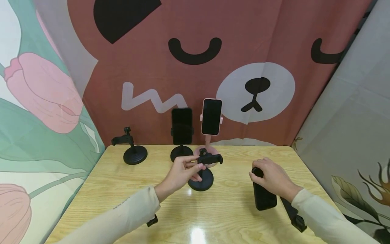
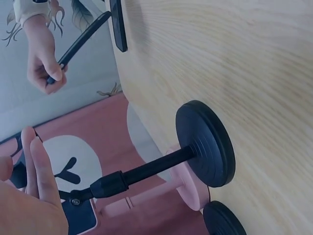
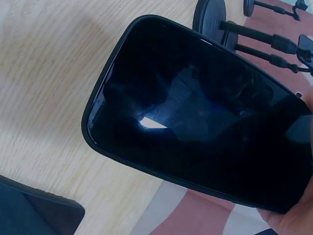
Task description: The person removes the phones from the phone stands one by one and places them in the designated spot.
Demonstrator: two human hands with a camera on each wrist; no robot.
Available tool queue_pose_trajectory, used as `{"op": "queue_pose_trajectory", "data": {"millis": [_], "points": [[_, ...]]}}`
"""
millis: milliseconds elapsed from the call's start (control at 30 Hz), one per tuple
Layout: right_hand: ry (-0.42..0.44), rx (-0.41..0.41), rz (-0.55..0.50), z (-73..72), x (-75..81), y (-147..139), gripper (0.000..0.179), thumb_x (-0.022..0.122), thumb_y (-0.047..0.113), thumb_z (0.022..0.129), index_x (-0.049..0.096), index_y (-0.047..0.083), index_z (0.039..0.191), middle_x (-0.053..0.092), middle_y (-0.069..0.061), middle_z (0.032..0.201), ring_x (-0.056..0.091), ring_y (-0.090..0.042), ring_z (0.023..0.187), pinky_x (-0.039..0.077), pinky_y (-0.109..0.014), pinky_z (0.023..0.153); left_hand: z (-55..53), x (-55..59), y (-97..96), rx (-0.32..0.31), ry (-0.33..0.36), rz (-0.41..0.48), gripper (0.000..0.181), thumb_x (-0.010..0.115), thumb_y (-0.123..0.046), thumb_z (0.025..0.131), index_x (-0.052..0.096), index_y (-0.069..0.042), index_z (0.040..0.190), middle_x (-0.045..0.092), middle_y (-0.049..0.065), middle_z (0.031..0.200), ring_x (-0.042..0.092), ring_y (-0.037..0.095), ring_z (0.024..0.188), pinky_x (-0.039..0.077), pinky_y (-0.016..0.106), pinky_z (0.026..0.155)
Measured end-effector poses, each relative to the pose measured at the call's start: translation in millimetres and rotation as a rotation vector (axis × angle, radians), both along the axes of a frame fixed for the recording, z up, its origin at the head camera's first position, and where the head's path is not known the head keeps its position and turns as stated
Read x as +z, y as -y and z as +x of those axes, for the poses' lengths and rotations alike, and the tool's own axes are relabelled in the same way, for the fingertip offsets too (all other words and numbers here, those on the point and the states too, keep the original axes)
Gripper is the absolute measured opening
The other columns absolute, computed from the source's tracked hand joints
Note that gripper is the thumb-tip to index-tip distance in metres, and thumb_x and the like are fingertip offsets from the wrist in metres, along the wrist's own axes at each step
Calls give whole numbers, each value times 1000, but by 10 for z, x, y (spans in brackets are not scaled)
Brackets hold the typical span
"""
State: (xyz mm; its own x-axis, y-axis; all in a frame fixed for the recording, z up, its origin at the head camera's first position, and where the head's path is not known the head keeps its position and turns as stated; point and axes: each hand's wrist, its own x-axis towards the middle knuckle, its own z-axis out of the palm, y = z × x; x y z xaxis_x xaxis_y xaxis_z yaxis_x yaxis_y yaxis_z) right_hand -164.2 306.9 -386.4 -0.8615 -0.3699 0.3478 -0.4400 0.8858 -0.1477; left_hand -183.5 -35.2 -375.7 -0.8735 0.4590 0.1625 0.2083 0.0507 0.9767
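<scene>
My left hand (image 1: 184, 173) pinches the clamp (image 1: 210, 158) of a black phone stand (image 2: 156, 164) between thumb and fingers. The stand's round base (image 1: 201, 179) is on the wooden table, and its pole is partly hidden by the hand in the head view. On the right, my right hand (image 1: 274, 179) grips the top end of a black phone (image 1: 264, 195), holding it tilted above the table. Up close in the right wrist view, the dark glossy screen (image 3: 195, 117) reflects light, with a bit of the hand (image 3: 293, 210) at the frame's edge.
Behind stand a black stand with a phone (image 1: 182, 126) and a pink stand with another phone (image 1: 211, 117). One more black stand (image 1: 135, 155) is at back left. A dark flat object (image 1: 289, 210) lies by my right sleeve; a small black piece (image 1: 152, 221) shows under the left.
</scene>
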Motion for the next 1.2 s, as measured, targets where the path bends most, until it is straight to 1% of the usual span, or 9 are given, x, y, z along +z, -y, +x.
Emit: {"op": "queue_pose_trajectory", "data": {"millis": [100, 167, 233, 333, 433, 633, 967, 1100, 1200], "points": [[16, -13, 3, -12, -17, -23, 25, 72, 22, 92, 53, 25, 76, 45, 13, 70, 35, -8, 69, 29, -22, 57, 6, 9, -17, 25, 16, 6, 43, 64, -7, 99, 56, 5, 140, 73, 28, 110, 74, 18, 64, 63, 30, 68], [21, -19, 4, -21, -29, -39, 25, 72, 22, 92, 53, 25, 76, 45, 13, 70, 35, -8, 69, 29, -22, 57, 9, 14, -23, 35, 22, 13, 42, 66, -6, 98, 58, 5, 138, 73, 29, 111, 71, 10, 62, 63, 29, 68], [25, -22, 5, -28, -40, -53, 25, 72, 22, 91, 53, 25, 76, 45, 13, 70, 35, -8, 69, 30, -22, 57, 11, 9, -20, 45, 25, 21, 42, 66, -5, 97, 58, 5, 138, 72, 31, 112, 70, 7, 61, 62, 28, 67], [32, -26, 7, -33, -52, -72, 25, 72, 22, 92, 54, 25, 76, 46, 13, 70, 36, -8, 69, 30, -23, 58, 14, -6, -7, 57, 22, 28, 45, 64, -6, 98, 55, 6, 140, 71, 32, 112, 70, 6, 61, 62, 27, 67], [38, -34, 12, -34, -60, -85, 25, 72, 23, 92, 53, 25, 75, 46, 13, 69, 36, -8, 68, 30, -23, 58, 20, -25, 8, 70, 8, 25, 47, 63, -9, 100, 52, 5, 144, 72, 30, 112, 70, 6, 61, 62, 27, 67], [55, -47, 10, -41, -72, -96, 24, 72, 24, 92, 55, 26, 75, 47, 14, 68, 37, -8, 67, 30, -23, 56, 3, -68, 38, 73, -61, 24, 42, 61, -11, 101, 57, 4, 140, 74, 28, 108, 71, 8, 61, 62, 27, 66], [85, -58, 15, -70, -106, -141, 23, 71, 24, 93, 56, 26, 76, 46, 13, 67, 37, -8, 66, 31, -23, 55, -43, -102, 103, 51, -105, 62, 36, 59, -7, 101, 61, 6, 135, 72, 32, 105, 65, 5, 58, 60, 23, 65], [96, -61, 18, -77, -126, -166, 23, 71, 24, 93, 56, 26, 76, 47, 13, 67, 38, -8, 67, 31, -23, 55, -51, -86, 131, 47, -109, 57, 36, 59, -7, 101, 61, 7, 134, 72, 33, 106, 65, 5, 58, 60, 22, 66], [106, -63, 25, -79, -139, -190, 24, 71, 24, 93, 55, 26, 75, 46, 13, 66, 38, -8, 66, 30, -23, 54, -51, -57, 148, 34, -104, 60, 40, 58, -6, 101, 56, 9, 138, 69, 37, 109, 66, 4, 59, 59, 20, 65]]}}
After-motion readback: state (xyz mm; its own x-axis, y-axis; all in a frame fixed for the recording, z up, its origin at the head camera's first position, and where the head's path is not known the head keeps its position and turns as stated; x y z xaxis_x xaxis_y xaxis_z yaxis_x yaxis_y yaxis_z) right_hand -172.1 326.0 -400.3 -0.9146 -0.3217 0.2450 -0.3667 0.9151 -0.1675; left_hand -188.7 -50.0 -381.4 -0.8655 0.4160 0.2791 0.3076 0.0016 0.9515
